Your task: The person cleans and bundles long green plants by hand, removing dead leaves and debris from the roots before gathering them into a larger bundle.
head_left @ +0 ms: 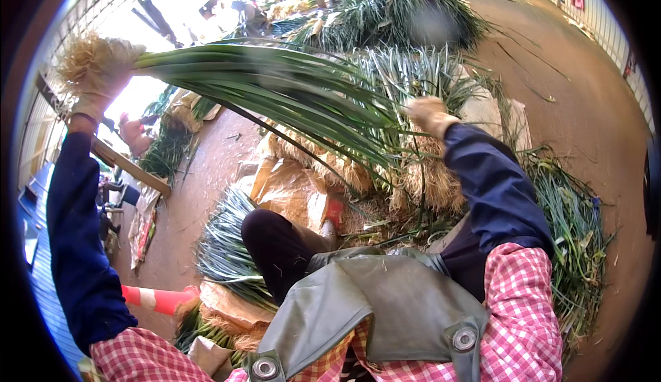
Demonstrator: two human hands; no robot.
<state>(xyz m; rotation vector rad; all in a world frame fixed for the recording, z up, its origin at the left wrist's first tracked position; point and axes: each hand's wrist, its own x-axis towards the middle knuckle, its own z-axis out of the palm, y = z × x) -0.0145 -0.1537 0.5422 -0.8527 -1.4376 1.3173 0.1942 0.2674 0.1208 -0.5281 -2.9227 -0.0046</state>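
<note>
High on the left, my left hand (105, 72), in a pale glove, is closed round the root end of a bunch of green onions (268, 76). Pale, bushy roots stick out past the glove, and the long green leaves stretch right and droop toward the middle. My right hand (428, 115), also gloved, is closed at the leaf tips; what lies in its fingers is hidden. Below the leaves, a row of onion bundles (430, 179) lies with tan roots toward me. Brown paper wrapping (292, 189) rests beside them, in front of my knees.
A large heap of green onions (392, 20) is at the far side. More onions lie by my right side (568, 237) and by my left knee (231, 244). An orange-and-white traffic cone (160, 299) lies at lower left. A wooden bar (131, 165) stands beyond my left arm.
</note>
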